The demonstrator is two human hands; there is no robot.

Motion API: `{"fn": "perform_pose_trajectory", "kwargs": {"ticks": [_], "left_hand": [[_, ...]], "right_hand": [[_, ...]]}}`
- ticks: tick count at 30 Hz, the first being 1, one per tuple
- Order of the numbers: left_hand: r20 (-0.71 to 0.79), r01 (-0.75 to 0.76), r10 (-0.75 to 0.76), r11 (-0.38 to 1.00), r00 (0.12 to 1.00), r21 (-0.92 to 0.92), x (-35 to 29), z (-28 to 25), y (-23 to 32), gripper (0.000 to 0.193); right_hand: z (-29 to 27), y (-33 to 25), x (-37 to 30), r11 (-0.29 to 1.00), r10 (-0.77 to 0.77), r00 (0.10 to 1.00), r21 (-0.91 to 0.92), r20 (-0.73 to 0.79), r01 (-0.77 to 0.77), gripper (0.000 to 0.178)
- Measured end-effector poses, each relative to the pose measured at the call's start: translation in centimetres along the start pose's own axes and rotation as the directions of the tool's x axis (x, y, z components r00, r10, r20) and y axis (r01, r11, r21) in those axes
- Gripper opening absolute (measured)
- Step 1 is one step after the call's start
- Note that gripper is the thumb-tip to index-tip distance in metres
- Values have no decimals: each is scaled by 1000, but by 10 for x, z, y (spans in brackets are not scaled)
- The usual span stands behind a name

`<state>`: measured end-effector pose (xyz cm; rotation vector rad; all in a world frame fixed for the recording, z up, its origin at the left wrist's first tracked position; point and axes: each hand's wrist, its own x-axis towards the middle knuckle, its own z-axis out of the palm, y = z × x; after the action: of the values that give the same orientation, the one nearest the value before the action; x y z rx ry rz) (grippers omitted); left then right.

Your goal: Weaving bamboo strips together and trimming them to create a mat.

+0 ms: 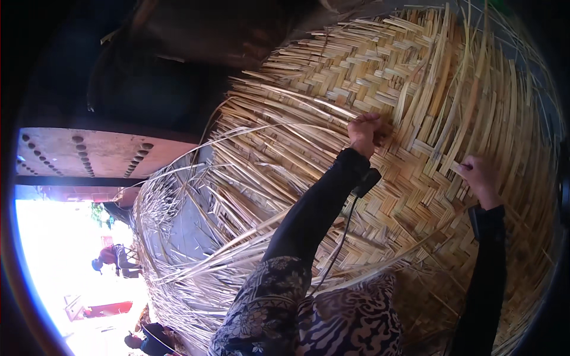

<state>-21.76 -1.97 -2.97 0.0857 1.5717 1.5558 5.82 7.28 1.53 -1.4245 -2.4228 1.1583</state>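
Your mat [409, 184] looks woven centrally, nine-o'clock strips [267, 133] unwoven; your left hand [364, 132] curls, hold unclear; your right hand [480, 178] pinches a pale strip [446, 162]

Place: weaving workshop, of the handcraft kind, shaded and open to daylight at one side.

Evidence, principal: one broad mat [409, 222], herringbone weave, straw-coloured, part-woven, filling much of the view; long split strips [261, 133], bamboo- or cane-like, fringing its edge.

Evidence, material: one heap of loose, thin strips [159, 199], greyish, on a smooth grey floor [196, 228].

Structure: one pinkish panel [104, 155] with rows of dark round marks, wall or ceiling undetermined; deep shadow adjoining.

Daylight side: one glaring opening [50, 237], details washed out; one person [122, 258] in the glare; a second person [157, 341], dark-clothed, nearer the strips.
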Motion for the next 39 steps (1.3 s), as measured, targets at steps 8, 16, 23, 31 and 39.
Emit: {"fn": "perform_pose_trajectory", "kwargs": {"ticks": [8,16,23,31,39], "left_hand": [[61,-328,331,943,942,-50,-21,-3,15,18],[21,-468,468,879,884,92,-23,-11,20,19],[27,-323,341,859,940,398,-65,-7,38,32],[898,-672,288,-595,334,441,-107,24,-38,52],[832,-786,426,-347,354,512,-93,27,-53,30]], "right_hand": [[14,-6,-21,973,-166,965,-190,-201,128,15],[31,3,-21,986,-162,962,2,-221,167,10],[41,3,-24,987,-161,949,-61,-270,149,4],[78,-55,-47,897,-439,805,-247,-399,367,13],[66,-25,-97,956,-288,912,-141,-293,256,26]]}}
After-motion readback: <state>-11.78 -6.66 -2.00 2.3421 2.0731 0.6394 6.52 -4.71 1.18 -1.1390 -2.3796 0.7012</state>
